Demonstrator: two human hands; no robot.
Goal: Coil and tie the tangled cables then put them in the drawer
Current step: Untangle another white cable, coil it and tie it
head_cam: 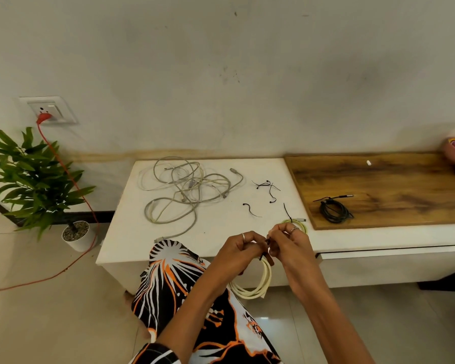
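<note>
Both hands up off the table so the cream coil (258, 282) hangs free and keeps its loops while it's tied. Left hand (241, 249) and right hand (286, 243) pinch the black tie (267, 248) at the coil's top, prob cinching it. Grey tangle (184, 193) still loose on the table (221, 222), spare ties (265, 185) w/in reach. Drawer (394, 254) shut.
</note>
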